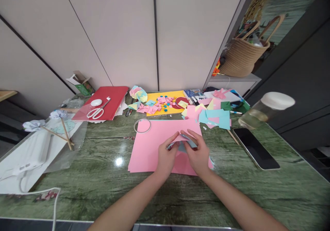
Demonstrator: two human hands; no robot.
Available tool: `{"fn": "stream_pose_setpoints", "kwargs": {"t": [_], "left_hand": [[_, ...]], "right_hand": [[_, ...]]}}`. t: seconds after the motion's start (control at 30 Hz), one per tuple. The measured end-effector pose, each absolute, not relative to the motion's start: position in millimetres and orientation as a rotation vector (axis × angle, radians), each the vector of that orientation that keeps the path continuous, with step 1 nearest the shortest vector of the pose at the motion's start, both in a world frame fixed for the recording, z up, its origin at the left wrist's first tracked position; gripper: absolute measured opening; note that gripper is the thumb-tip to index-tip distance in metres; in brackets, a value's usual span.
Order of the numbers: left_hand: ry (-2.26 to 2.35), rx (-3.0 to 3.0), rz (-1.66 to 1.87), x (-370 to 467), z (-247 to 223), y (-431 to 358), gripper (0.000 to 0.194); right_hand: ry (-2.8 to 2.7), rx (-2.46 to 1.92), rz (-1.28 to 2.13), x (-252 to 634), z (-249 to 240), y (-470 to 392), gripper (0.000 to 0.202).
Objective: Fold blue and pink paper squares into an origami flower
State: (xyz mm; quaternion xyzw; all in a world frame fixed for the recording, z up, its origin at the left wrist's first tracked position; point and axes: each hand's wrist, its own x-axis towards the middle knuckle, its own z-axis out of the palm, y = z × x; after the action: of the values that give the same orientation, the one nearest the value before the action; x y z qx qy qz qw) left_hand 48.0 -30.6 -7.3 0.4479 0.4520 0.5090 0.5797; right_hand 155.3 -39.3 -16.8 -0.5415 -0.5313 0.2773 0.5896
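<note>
Both hands hold a small folded paper piece (180, 138), pink and light blue, just above a stack of pink paper sheets (146, 151). My left hand (167, 155) grips its left side between thumb and fingers. On the right side, my right hand (199, 154) pinches it the same way. Part of the folded paper is hidden behind the fingers. A thin ring (142, 132) lies on the upper left corner of the pink stack.
White scissors (96, 112) rest on a red folder (113, 100) at the left. Behind the stack, small folded pieces lie on yellow paper (177, 111). Blue paper squares (213, 116), a black phone (255, 148) and a lidded jar (260, 112) are at the right.
</note>
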Motion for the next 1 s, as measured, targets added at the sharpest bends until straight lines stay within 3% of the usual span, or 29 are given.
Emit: {"fn": "stream_pose_setpoints", "kwargs": {"t": [0.6, 1.0], "left_hand": [[1.034, 0.956, 1.249, 51, -25, -23, 0.033], [0.909, 0.869, 1.236, 53, -33, -23, 0.045]], "right_hand": [[-1.257, -1.308, 0.677, 153, -25, -32, 0.032], [-1.148, -1.319, 0.769, 150, -24, -28, 0.034]]}}
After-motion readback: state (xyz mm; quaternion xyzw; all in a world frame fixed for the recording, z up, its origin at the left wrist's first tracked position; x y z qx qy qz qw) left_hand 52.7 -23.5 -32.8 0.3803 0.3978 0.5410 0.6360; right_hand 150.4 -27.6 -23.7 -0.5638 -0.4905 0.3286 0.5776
